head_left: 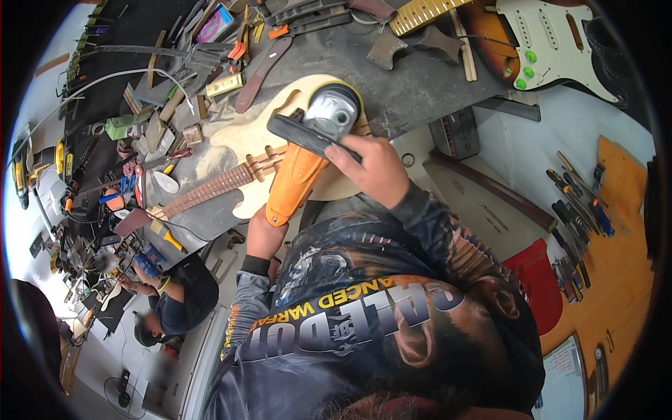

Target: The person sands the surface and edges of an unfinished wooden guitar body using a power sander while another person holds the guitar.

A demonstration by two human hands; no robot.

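An orange angle grinder (297, 185) with a silver head and a round pad is over an unfinished, pale wooden electric guitar body (241, 140). The pad is at the body's far side; whether it touches the wood I cannot make out. My right hand (371, 168) is closed around the grinder's black side handle (297, 134). From below, my left hand (264, 234) holds the rear of the orange housing, with its fingers mostly hidden behind it. The guitar's dark fretted neck (210, 190) extends toward the left.
The guitar lies on a dark, dusty workbench (413, 91). Clamps, wood scraps and hand tools crowd its left and far side. A sunburst guitar with a white pickguard (549, 42) is at the far right. Tools hang on an orange board (609, 231). Another person (178, 294) works at lower left.
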